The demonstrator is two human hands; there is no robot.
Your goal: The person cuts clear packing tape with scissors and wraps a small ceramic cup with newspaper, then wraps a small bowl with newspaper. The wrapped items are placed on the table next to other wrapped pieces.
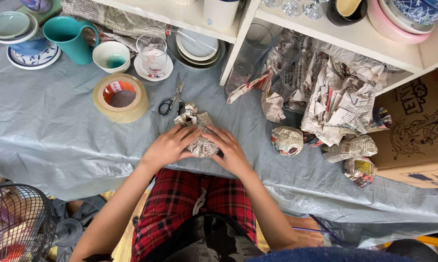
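Both hands pressed on a newspaper bundle lying on the grey-covered bench. The left hand curled its fingers over the bundle's left side; the right hand lay half-closed over its right. Scissors lay just beyond the bundle, a tape roll beyond the left hand, and wrapped balls right of the right hand.

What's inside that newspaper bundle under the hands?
Only crumpled newspaper shows on the newspaper bundle. The left hand and right hand press on it from both sides, on the grey sheet. Whatever is wrapped inside is fully covered, so it cannot be identified.
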